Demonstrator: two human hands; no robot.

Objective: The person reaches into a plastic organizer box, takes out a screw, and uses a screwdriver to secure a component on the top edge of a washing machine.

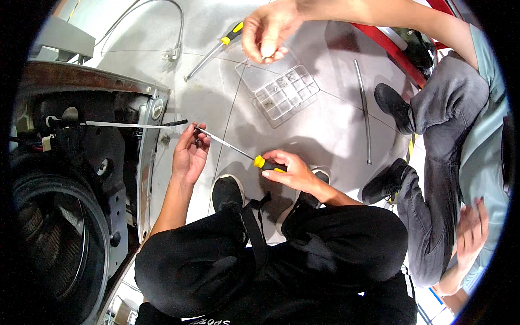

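A long screwdriver [230, 147] with a black and yellow handle slants across in front of me. My right hand [292, 172] is wrapped round its handle. My left hand [189, 157] is closed at the far end of the shaft, fingertips pinched at the tip; whether a small part sits between them is too small to tell. Just left of those fingers, a thin pale rod with a black end [176, 123] juts from the opened washing machine [116, 189]. The machine's drum opening [54, 233] shows at the lower left.
A co-worker's hand [269, 35] pinches something small above a clear compartment box [287, 93] of small parts. Another yellow-black screwdriver [208, 59] lies on the tiles. A metal rod [362, 111] lies near the co-worker's shoes [392, 108]. A plug [172, 53] rests behind.
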